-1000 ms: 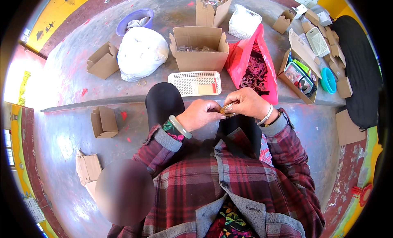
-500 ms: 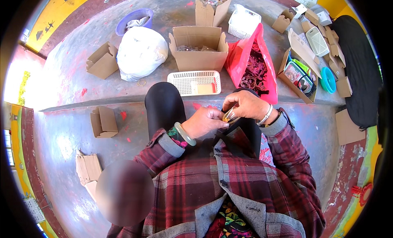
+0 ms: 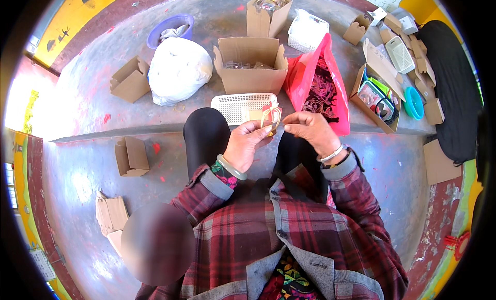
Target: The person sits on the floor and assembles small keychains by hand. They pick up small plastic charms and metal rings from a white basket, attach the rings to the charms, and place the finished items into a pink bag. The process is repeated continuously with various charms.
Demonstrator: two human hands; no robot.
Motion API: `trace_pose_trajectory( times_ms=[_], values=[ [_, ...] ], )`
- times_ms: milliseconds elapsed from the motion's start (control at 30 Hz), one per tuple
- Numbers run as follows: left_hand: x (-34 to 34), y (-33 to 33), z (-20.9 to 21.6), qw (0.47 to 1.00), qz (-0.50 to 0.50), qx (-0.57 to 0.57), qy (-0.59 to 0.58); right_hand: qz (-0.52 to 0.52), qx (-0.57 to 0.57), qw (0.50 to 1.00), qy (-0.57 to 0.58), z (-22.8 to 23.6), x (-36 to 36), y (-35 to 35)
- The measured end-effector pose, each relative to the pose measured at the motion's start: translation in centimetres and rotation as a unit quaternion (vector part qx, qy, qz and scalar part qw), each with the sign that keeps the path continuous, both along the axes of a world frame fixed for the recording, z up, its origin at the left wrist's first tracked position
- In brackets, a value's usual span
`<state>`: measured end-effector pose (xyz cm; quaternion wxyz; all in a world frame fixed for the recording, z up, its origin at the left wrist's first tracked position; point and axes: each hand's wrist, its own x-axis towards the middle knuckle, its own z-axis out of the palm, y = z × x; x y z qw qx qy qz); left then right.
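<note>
My left hand (image 3: 245, 145) pinches a small bundle of thin gold-coloured loops (image 3: 271, 114) between thumb and fingers. The loops stand up above the fingertips, in front of the white basket; whether they are cord or wire is too small to tell. Just to their right is my right hand (image 3: 314, 135), its fingers bent, with thumb and forefinger a little apart and nothing visible between them. Beyond both hands lies a shallow white perforated basket (image 3: 227, 106) with a tan card piece and a red strip in it, partly hidden by the loops.
Behind the basket stands an open cardboard box (image 3: 250, 80) holding clear packets. A pink bag (image 3: 297, 75) of dark reddish strands is at its right, a stuffed white bag (image 3: 181, 70) at its left. A step edge (image 3: 129, 132) crosses the floor. More boxes (image 3: 132, 155) stand around.
My left hand has lifted the loops forward and upright, toward the basket. My right hand has come off them and moved slightly right.
</note>
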<state>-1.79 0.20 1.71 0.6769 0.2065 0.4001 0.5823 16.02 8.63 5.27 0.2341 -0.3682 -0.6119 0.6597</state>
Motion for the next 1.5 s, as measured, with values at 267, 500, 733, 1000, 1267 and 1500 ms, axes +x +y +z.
trace_pose_trajectory(
  times_ms=[267,500,733,1000,1267,1500],
  values=[
    [0.5,-0.3,0.3,0.998,0.02,0.04,0.034,-0.082,0.023,0.995,0.05,-1.0,-1.1,-0.8],
    [-0.4,-0.2,0.5,0.976,0.028,0.078,0.201,-0.064,0.014,0.997,0.035,-0.4,-0.8,-0.7],
    [0.1,-0.1,1.8,0.987,0.02,0.06,0.148,-0.069,0.02,0.997,0.035,-0.2,-0.7,-0.8],
    [0.0,0.1,1.8,0.989,-0.057,0.029,0.136,-0.054,0.071,0.996,0.033,-0.2,-0.5,-0.8],
    [0.4,-0.1,2.2,0.983,-0.073,0.037,0.164,-0.001,0.462,0.882,-0.095,4.3,0.0,-0.2],
    [0.7,-0.4,2.7,0.982,-0.094,0.056,0.152,0.048,0.477,0.866,-0.144,4.7,0.0,0.0]
  ],
)
